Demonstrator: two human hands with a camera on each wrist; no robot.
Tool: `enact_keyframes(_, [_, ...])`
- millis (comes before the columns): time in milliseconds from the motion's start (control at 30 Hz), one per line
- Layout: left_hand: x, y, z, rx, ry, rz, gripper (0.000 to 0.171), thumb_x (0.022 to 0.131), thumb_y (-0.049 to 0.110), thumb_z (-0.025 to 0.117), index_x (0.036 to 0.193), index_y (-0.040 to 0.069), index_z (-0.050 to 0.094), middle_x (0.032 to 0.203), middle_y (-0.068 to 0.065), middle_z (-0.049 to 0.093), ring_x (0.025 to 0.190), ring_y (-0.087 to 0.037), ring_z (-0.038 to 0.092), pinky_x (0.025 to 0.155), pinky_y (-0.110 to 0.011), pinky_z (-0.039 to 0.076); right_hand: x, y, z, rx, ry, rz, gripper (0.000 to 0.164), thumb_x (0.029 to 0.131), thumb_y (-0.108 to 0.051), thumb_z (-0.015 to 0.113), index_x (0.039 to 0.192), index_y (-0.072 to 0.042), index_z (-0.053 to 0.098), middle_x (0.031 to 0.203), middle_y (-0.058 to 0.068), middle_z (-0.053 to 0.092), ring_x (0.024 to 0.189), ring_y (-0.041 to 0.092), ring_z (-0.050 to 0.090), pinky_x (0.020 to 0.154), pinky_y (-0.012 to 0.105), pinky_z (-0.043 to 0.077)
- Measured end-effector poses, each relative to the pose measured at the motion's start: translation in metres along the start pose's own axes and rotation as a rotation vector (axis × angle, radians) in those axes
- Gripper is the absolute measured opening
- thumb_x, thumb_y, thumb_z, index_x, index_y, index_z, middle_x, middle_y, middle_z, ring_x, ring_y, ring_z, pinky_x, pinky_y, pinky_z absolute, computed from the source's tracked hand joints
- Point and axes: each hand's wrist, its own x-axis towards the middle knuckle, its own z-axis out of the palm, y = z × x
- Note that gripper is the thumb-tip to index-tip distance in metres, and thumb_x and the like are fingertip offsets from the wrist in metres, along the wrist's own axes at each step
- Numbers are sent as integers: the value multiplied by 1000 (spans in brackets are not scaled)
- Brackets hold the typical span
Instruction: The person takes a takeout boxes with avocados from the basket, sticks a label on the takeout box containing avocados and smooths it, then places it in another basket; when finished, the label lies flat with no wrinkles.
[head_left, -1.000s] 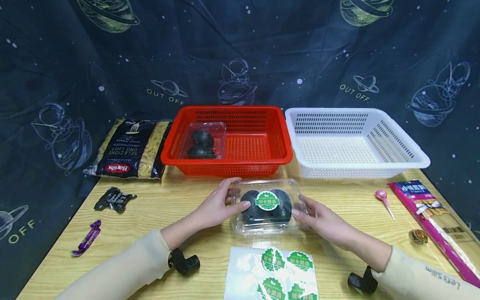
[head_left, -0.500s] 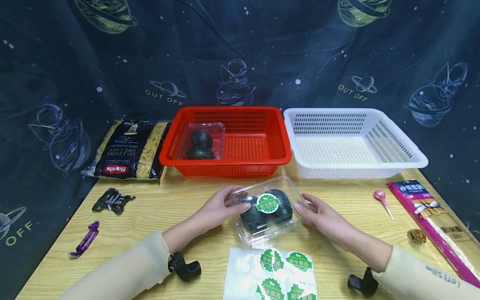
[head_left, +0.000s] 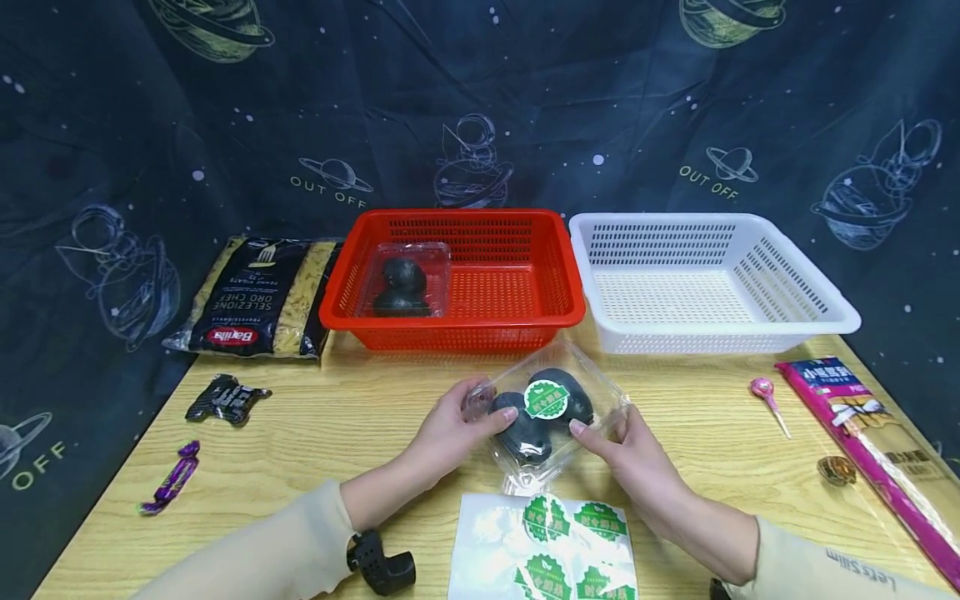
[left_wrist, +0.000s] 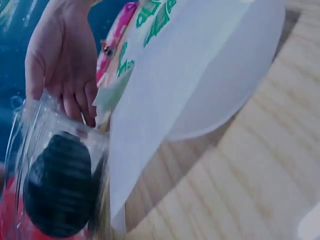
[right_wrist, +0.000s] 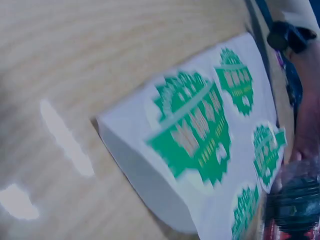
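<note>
A clear plastic clamshell box with two dark, avocado-like fruits inside is held above the table, turned at an angle. On its lid sits a round green-and-white sticker. My left hand grips the box's left side, thumb on top. The opposite side is held by my right hand, its thumb on the lid and its other fingers mostly hidden. The left wrist view shows the box beside the right hand. Below the box lies a white sheet of green stickers.
Behind stand a red basket with a similar fruit box and a white basket. Left are a pasta bag and wrapped candies. Right lie a lollipop, a round candy and a long pink packet.
The box has turned counterclockwise in both hands, from nearly square-on to a diagonal angle. My right hand has swung nearer and lower along its side. Baskets and candies stay put.
</note>
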Motion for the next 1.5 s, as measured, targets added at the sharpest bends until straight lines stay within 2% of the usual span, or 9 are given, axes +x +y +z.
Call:
enact_keyframes(67, [0, 0, -1, 56, -7, 3, 69, 82, 41, 73, 135, 5, 48, 131, -11, 57, 122, -28, 52, 102, -45, 41, 3, -2, -2, 5, -3, 3, 49, 89, -37, 66, 109, -4, 35, 96, 9, 36, 111, 25, 36, 100, 41, 30])
enact_keyframes(167, [1, -2, -4, 83, -62, 21, 64, 86, 42, 68, 135, 5, 50, 132, -12, 56, 124, -28, 50, 103, -45, 39, 6, -3, -9, 16, -52, 9, 66, 93, -33, 60, 135, 6, 26, 123, 23, 43, 132, 33, 30, 111, 47, 22])
enact_keyframes(233, [3, -4, -6, 57, -134, 45, 61, 90, 38, 64, 137, 3, 47, 136, -14, 53, 128, -30, 47, 105, -45, 37, 9, -5, -14, -2, -79, 19, 83, 96, -33, 56, 148, 8, 5, 148, 30, 23, 142, 38, 16, 115, 50, 12])
enact_keyframes(300, [5, -5, -7, 21, -213, 59, 62, 92, 34, 62, 141, 2, 42, 141, -16, 47, 131, -30, 43, 107, -44, 35, 13, -5, -20, -20, -116, 15, 88, 98, -32, 51, 148, 6, -10, 154, 30, 2, 143, 41, 3, 114, 52, 6])
enact_keyframes(533, [9, -5, -3, -45, -372, 73, 82, 90, 29, 66, 152, 6, 18, 155, -13, 24, 142, -27, 25, 112, -40, 25, 28, -8, -36, -88, -225, 8, 76, 101, -28, 43, 149, 3, -7, 155, 28, 8, 143, 40, 4, 114, 52, 4])
enact_keyframes(867, [0, 5, 6, 75, -353, 78, 97, 86, 34, 69, 153, 7, 5, 157, -13, 17, 143, -25, 19, 114, -42, 20, 21, -4, -24, -157, -139, -30, 97, 95, -44, 54, 150, -7, -16, 156, 27, 3, 143, 38, 4, 115, 50, 9])
enact_keyframes(1133, [6, 15, 16, 157, -283, 15, 108, 80, 43, 73, 154, 13, 2, 157, -13, 20, 140, -31, 27, 111, -49, 26, 31, -6, -30, -143, -172, -48, 93, 96, -41, 54, 151, -10, -13, 157, 22, -4, 144, 38, 0, 114, 51, 7])
enact_keyframes(1400, [10, 11, 15, 115, -295, 64, 102, 85, 40, 69, 154, 20, -3, 160, -8, 6, 144, -27, 14, 114, -44, 19, 25, 0, -24, -136, -146, -22, 85, 94, -52, 51, 151, -1, 13, 156, 23, 13, 143, 38, 10, 113, 55, 10])
enact_keyframes(1500, [10, 9, 14, 123, -299, 83, 100, 86, 40, 68, 154, 20, -4, 160, -9, 6, 144, -26, 14, 114, -44, 18, 23, 1, -22, -117, -142, -20, 89, 92, -53, 52, 151, -1, 11, 157, 22, 9, 144, 37, 4, 114, 54, 6])
